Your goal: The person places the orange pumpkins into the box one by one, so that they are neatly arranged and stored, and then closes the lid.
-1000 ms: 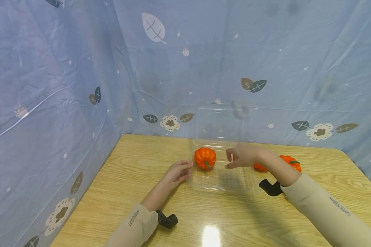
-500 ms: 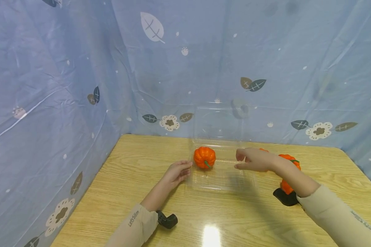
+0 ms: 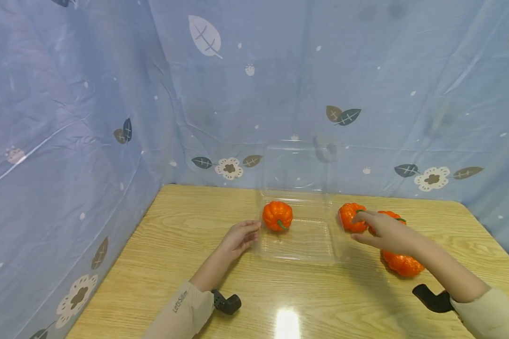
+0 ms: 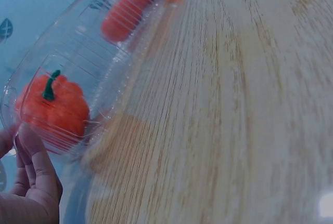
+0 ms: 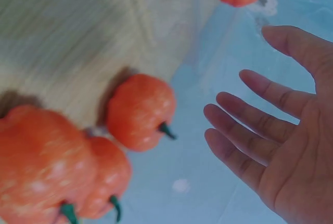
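A clear plastic clamshell box [image 3: 309, 240] stands on the table with its lid raised at the back. One small orange toy pumpkin [image 3: 277, 214] with a green stem sits at the left inside it. My left hand [image 3: 240, 238] pinches the box's left rim between thumb and fingers, close to that pumpkin in the left wrist view. Empty, with fingers spread, my right hand [image 5: 296, 146] hovers over the pumpkins right of the box. Of these, one pumpkin [image 3: 347, 219] is nearest the box, another pumpkin [image 3: 391, 214] is partly behind the hand, and a bumpier pumpkin [image 3: 404, 264] lies nearer me.
The wooden table [image 3: 195, 207] extends on both sides of the box. A blue patterned curtain [image 3: 237, 94] hangs behind and along the left. Black curved pieces show at both wrists, among them the left wrist piece [image 3: 226, 303].
My right hand has moved right, from over the box to over the loose pumpkins, and its fingers have opened out. The left hand stays at the rim. The view shifted slightly.
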A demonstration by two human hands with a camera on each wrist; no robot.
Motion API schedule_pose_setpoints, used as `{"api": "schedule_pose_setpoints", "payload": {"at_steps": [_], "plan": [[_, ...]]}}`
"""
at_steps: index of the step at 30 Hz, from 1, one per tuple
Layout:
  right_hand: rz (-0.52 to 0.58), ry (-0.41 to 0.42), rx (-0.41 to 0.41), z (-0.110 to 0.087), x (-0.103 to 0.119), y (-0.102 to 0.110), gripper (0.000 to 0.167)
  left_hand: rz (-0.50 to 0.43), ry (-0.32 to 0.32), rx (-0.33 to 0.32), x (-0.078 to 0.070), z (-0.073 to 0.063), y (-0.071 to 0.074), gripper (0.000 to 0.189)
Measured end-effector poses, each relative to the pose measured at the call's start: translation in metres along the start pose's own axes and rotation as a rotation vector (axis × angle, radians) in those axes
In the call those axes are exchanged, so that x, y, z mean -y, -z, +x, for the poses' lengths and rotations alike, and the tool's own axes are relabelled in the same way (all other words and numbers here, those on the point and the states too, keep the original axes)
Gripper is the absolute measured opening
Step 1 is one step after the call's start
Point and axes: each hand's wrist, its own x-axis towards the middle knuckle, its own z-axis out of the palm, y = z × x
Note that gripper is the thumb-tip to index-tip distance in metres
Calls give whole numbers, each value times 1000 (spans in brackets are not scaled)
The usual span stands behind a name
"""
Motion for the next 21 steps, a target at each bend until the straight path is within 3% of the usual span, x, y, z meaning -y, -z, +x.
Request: {"api": "schedule_pose_setpoints", "payload": {"at_steps": [8,21], "plan": [[-41,12,-73,-21,-15,-10,27,-12,-8,18,-2,-2,-2,29],[-71,-66,-162,-56,-37,-16,32,-15,-5,10,0,-2,0,31]]}}
